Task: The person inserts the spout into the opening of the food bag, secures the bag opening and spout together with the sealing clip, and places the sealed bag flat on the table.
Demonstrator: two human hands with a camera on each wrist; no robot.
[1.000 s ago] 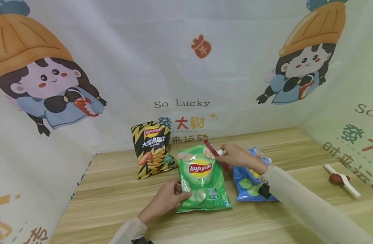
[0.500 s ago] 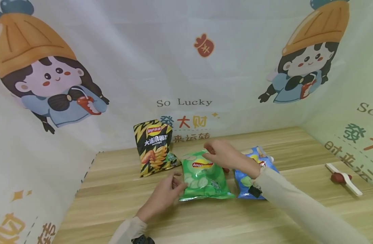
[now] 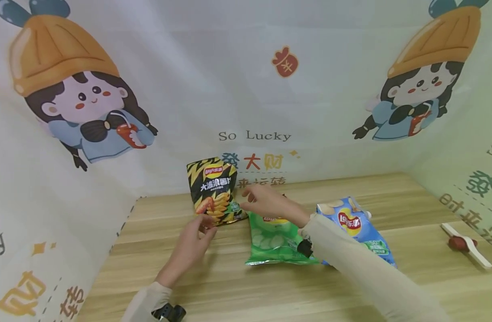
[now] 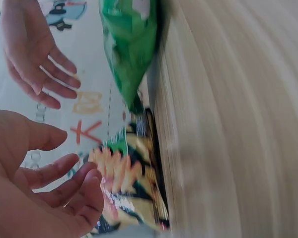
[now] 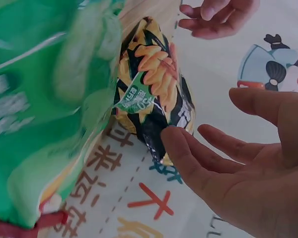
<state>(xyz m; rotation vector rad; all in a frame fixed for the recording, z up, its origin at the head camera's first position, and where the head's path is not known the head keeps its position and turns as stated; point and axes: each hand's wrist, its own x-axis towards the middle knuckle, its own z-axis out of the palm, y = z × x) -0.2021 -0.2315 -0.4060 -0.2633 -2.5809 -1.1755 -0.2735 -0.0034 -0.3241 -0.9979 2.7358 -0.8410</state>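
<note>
A black-and-yellow Lay's chip bag leans against the backdrop at the back of the table. My left hand is just in front of its lower edge, fingers loosely bent around nothing. My right hand hovers beside that bag and over the top of the green chip bag, also holding nothing. The right wrist view shows a dark red bag clip along the green bag's top edge. To the right lies a blue chip bag, partly covered by my right sleeve.
A white bag clip with a dark red part lies on the table at the far right. A printed cloth backdrop rises behind the table and along both sides.
My right hand has let go of the clip at the green bag's top and moved left. My left hand has left the green bag and moved left towards the black-and-yellow bag.
</note>
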